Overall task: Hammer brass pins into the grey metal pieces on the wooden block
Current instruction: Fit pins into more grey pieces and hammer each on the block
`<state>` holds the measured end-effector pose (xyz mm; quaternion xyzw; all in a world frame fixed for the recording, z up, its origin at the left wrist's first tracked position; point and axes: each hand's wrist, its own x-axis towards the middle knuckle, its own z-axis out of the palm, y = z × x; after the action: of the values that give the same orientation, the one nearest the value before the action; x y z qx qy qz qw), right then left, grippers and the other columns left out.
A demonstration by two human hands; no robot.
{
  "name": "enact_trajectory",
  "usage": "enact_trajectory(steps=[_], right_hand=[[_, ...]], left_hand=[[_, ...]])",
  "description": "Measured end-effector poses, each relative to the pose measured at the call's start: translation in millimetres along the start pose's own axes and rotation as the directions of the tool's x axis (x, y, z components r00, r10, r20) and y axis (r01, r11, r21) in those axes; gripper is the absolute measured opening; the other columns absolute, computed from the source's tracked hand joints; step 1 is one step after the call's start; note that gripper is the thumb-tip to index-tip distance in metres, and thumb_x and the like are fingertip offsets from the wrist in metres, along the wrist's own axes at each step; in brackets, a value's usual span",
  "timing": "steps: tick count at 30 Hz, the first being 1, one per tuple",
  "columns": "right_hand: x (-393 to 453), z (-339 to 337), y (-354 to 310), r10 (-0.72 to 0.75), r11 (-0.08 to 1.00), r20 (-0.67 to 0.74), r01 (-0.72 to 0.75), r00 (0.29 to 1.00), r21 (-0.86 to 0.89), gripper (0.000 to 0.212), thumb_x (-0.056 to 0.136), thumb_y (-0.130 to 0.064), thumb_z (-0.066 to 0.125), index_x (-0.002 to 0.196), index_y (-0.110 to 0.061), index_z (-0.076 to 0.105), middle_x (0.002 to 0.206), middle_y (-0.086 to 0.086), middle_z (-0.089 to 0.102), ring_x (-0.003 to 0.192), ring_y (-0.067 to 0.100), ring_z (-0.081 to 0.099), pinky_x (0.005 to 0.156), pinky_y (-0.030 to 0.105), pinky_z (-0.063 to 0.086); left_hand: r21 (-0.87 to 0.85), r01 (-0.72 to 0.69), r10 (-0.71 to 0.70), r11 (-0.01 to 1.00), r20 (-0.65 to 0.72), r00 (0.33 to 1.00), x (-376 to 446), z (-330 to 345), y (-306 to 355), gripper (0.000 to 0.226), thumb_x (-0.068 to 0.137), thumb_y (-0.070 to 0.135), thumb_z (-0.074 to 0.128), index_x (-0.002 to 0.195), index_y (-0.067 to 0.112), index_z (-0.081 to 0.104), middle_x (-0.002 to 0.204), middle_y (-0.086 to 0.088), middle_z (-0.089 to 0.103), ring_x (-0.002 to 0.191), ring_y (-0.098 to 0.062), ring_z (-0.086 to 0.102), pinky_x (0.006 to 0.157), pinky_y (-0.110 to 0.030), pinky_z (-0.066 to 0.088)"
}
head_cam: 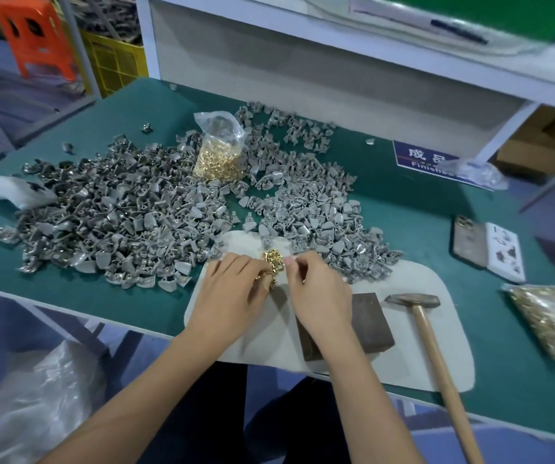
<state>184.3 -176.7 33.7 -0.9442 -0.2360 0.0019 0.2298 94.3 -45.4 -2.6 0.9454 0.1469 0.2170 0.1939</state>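
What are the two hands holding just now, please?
Both the left hand and right hand finger the small pile of brass pins; the exact hold cannot be told.

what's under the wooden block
The wooden block lies on a pale grey mat spread over the green table. The right hand covers the block's left part, so that stretch is hidden.

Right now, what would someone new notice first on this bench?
The huge heap of grey metal pieces spread across the green table, with an open bag of brass pins standing in it. Nearer, both hands work a small pile of loose pins, while the hammer lies unused right of the wooden block.
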Motion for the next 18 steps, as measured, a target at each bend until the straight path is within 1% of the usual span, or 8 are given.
enact_trajectory(steps=[2,4,6,10,12,14,16,18], right_hand=[[-1.9,-1.9,0.5,-0.01,1.0,-0.007,0.01,1.0,0.003,0.029,0.105,-0.052,0.041,0.096,-0.03,0.056,0.071,-0.012,0.06,0.061,0.003,0.057,0.056,0.026,0.038],[-2.7,-3.1,1.0,-0.016,1.0,-0.01,0.016,1.0,0.006,0.029,0.105,-0.053,0.04,0.096,-0.029,0.056,0.072,-0.012,0.061,0.065,0.007,0.059,0.063,0.031,0.046],[-2.3,-3.1,1.9,-0.025,1.0,-0.01,0.025,1.0,0.011,0.029,0.105,-0.053,0.04,0.096,-0.03,0.055,0.072,-0.012,0.061,0.064,0.008,0.059,0.065,0.032,0.049],[-1.5,-1.3,4.4,-0.054,0.998,-0.018,0.054,0.998,-0.019,0.028,0.104,-0.053,0.042,0.093,-0.03,0.054,0.07,-0.012,0.059,0.062,0.008,0.057,0.056,0.03,0.041],[0.2,0.2,6.0,-0.058,0.998,-0.014,0.058,0.998,-0.02,0.026,0.104,-0.052,0.043,0.092,-0.032,0.054,0.068,-0.014,0.057,0.059,0.002,0.053,0.052,0.025,0.034],[6.2,1.5,6.2,-0.042,0.996,-0.001,0.042,0.999,0.077,0.024,0.104,-0.05,0.045,0.094,-0.031,0.057,0.07,-0.014,0.059,0.061,-0.001,0.053,0.052,0.025,0.034],[17.5,1.4,4.1,-0.035,0.975,0.012,0.032,0.999,0.221,0.025,0.104,-0.046,0.047,0.094,-0.027,0.06,0.073,-0.011,0.062,0.065,0.006,0.058,0.056,0.031,0.041],[31.3,0.3,-0.3,-0.054,0.96,0.007,0.05,0.999,0.277,0.026,0.103,-0.045,0.049,0.092,-0.025,0.061,0.074,-0.008,0.063,0.068,0.01,0.06,0.061,0.036,0.047]], left_hand=[[-0.026,0.031,-0.032,0.999,-0.027,0.999,2.2,-1.7,2.4,0.019,0.1,0.039,0.053,0.114,0.03,0.063,0.106,0.016,0.062,0.104,-0.013,0.053,0.091,-0.036,0.041],[-0.074,0.083,-0.088,0.994,-0.08,0.993,10.4,-5.2,4.4,0.021,0.101,0.038,0.052,0.114,0.028,0.064,0.11,0.013,0.064,0.108,-0.014,0.055,0.093,-0.034,0.04],[-0.054,0.127,-0.131,0.99,-0.076,0.988,25.0,-8.0,5.0,0.027,0.102,0.04,0.049,0.119,0.025,0.063,0.117,0.009,0.063,0.115,-0.016,0.053,0.095,-0.036,0.038],[-0.004,0.18,-0.18,0.984,0.027,0.983,58.2,-9.3,3.1,0.042,0.103,0.047,0.039,0.132,0.021,0.055,0.129,0.001,0.06,0.126,-0.021,0.046,0.106,-0.04,0.035],[-0.027,0.18,-0.179,0.983,0.037,0.983,71.1,-8.3,2.3,0.046,0.103,0.048,0.038,0.135,0.02,0.053,0.132,-0.001,0.059,0.128,-0.021,0.046,0.109,-0.041,0.035],[-0.014,0.182,-0.181,0.983,0.049,0.982,82.4,-5.7,1.0,0.051,0.103,0.05,0.036,0.139,0.017,0.051,0.135,-0.003,0.058,0.13,-0.022,0.046,0.11,-0.043,0.034],[0.05,0.188,-0.191,0.981,0.065,0.979,94.4,-2.8,-2.1,0.055,0.104,0.052,0.032,0.14,0.013,0.048,0.136,-0.006,0.057,0.131,-0.024,0.046,0.111,-0.044,0.034],[0.123,0.217,-0.228,0.968,0.084,0.97,108.4,-1.3,-7.6,0.059,0.104,0.052,0.029,0.141,0.009,0.046,0.138,-0.011,0.055,0.132,-0.027,0.045,0.111,-0.045,0.034]])
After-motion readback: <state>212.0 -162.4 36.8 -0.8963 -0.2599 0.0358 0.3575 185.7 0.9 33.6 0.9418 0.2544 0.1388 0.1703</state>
